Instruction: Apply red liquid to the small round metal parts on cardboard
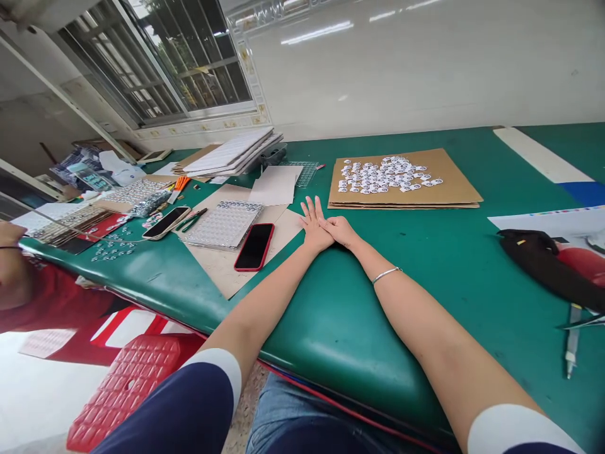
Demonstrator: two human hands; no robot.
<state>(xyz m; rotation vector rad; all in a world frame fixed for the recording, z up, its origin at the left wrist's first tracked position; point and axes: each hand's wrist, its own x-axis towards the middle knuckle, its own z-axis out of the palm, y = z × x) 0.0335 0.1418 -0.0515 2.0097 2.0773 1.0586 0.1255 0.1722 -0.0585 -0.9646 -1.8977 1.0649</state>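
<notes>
Green padded table (425,265) runs along a white tiled wall, barred window at the far left. Both my arms are stretched out over it, hands meeting near the middle. My left hand (312,225) lies flat, palm down, fingers straight and spread, holding nothing. My right hand (341,231) rests against it, fingers laid over the back of the left, loosely open, nothing in its grip either. Thin silver bracelet (386,273) on my right wrist.

Nearest thing: red-cased smartphone (255,246), screen dark, lying on a tan cardboard sheet (222,268) just left of my left hand. Beside it, a clear plastic tray of small round studs (224,224). Ahead of my hands, well apart, a brown cardboard panel (454,180) carries a scatter of small white round badges (385,174). Second phone in a pale case (166,222) further left. Black fabric piece (543,261) at the right edge. Another person in red sits at far left.
</notes>
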